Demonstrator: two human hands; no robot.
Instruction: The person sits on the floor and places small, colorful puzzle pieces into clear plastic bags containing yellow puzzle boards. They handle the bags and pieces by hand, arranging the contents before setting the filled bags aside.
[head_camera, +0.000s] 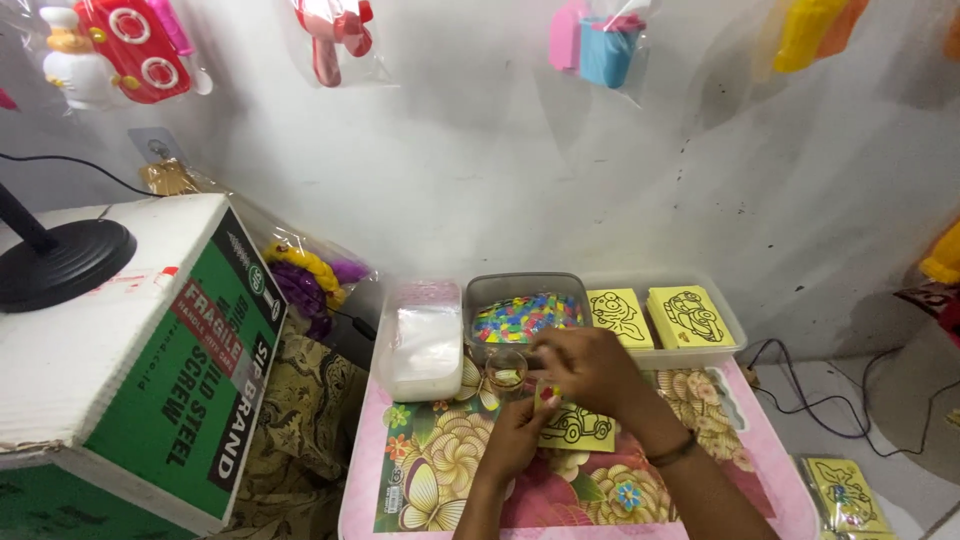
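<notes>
My left hand (518, 425) holds a small clear packet (547, 393) with red and yellow bits in it, above a yellow card with a car outline (580, 428). My right hand (588, 368) meets it from above, fingers pinching at the same packet. Both hands hover over a small pink table with a flowered top (440, 470). Just behind them is a small clear cup (506, 372). A clear tub of many-coloured small pieces (524, 316) stands further back.
A tray at the back right (735, 335) holds two stacks of yellow outline cards (688, 315). A lidded white tub (424, 345) stands back left. A large cardboard box (150, 360) with a black lamp base (60, 262) is left. More cards (848, 495) lie on the floor right.
</notes>
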